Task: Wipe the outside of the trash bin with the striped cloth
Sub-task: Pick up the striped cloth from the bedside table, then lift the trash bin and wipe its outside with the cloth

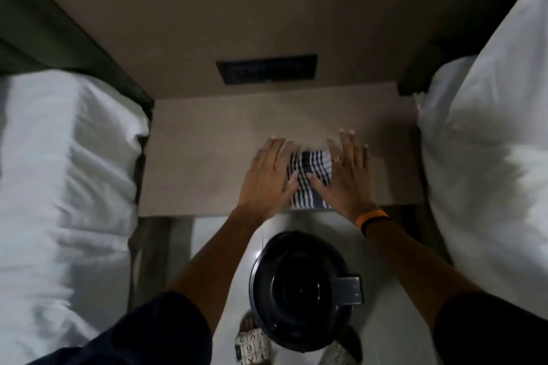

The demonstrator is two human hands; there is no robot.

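A folded cloth [308, 170] with dark blue and white stripes lies on the brown bedside table [207, 157], near its front edge. My left hand [267, 178] rests flat on the cloth's left side, fingers spread. My right hand [347, 175] lies flat on its right side, wearing a ring and an orange wristband. Neither hand grips the cloth. A round black trash bin [299, 290] with a lid and a grey pedal tab stands on the white floor below the table, between my forearms.
White-sheeted beds flank the table, one on the left [65, 187] and one on the right [489, 157]. A dark socket panel [267, 68] sits in the wall behind. My sandalled feet [252, 344] stand beside the bin.
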